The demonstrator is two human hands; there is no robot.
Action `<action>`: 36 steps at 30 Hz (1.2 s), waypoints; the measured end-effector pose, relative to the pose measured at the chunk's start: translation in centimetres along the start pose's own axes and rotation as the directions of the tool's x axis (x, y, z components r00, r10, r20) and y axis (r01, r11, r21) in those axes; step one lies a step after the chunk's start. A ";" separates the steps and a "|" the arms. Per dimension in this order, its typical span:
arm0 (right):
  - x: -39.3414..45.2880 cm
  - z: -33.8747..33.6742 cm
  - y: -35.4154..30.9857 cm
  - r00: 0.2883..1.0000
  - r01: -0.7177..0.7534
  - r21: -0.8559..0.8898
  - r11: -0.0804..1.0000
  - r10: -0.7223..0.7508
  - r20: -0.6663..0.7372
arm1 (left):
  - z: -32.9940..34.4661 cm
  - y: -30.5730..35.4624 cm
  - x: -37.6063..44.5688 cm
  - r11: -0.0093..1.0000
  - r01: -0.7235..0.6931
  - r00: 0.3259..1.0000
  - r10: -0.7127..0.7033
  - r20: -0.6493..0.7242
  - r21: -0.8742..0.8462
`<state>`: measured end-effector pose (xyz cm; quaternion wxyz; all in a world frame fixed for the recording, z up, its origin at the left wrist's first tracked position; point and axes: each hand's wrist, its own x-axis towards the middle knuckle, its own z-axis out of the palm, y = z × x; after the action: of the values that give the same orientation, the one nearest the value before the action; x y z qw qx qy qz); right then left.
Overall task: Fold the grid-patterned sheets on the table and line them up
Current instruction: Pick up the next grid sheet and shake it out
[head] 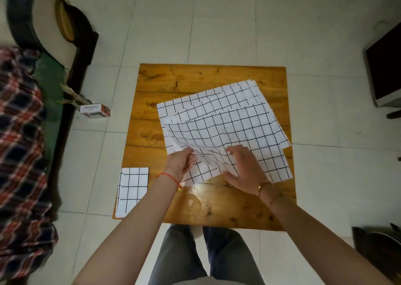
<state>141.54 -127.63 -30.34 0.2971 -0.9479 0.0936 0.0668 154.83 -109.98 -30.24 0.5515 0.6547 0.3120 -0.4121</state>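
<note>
A loose stack of white sheets with black grid lines (225,124) lies spread across the middle and right of the wooden table (195,78). The top sheet is lifted and buckled at its near left corner. My left hand (181,162) pinches that raised corner. Just to its right, my right hand (243,167) rests on the same sheet with the fingers spread. One folded grid sheet (132,191) lies at the table's near left corner, slightly over the edge.
The table stands on a pale tiled floor (238,24). A small white and red box (95,110) lies on the floor to the left, beside a bed with a plaid blanket (19,133). A dark screen (386,67) stands at the right. My legs are below the table's near edge.
</note>
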 end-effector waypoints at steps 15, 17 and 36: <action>2.4 -6.9 -6.4 0.923 0.209 -0.132 0.969 -0.240 -0.300 | -0.2 1.8 -8.0 0.103 -0.653 0.442 0.857 0.267 0.750; 2.6 -8.3 -6.9 0.930 0.221 -0.116 0.968 -0.245 -0.273 | -1.0 2.7 -8.2 -0.095 -0.595 0.384 0.839 0.386 0.798; 1.2 -21.4 -11.2 0.874 0.116 0.114 0.987 -0.047 -0.483 | -4.7 13.5 -13.7 -0.312 -0.627 0.257 0.782 0.567 0.714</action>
<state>146.71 -131.08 -6.91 0.3325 -0.9150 0.1286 -0.1889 161.06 -107.42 -11.63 0.1957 0.8965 -0.3966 -0.0268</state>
